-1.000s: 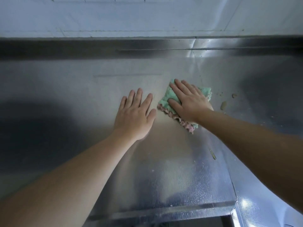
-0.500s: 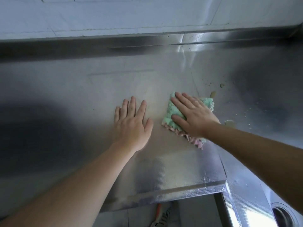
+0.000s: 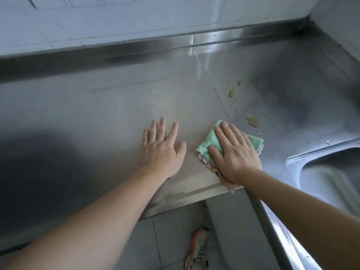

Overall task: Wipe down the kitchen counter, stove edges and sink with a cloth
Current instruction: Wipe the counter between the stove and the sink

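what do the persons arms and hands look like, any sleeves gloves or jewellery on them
Both forearms are bare right up to the frame edge, with no sleeve in view. The left hand and right hand wear no gloves, and no rings, watch or bracelet show on the fingers or wrists. Fingernails look short and unpainted. No markings or bandages are visible on either arm.

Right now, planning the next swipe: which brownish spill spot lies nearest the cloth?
The largest spot, just beyond the cloth; the two smaller ones lie farther back.
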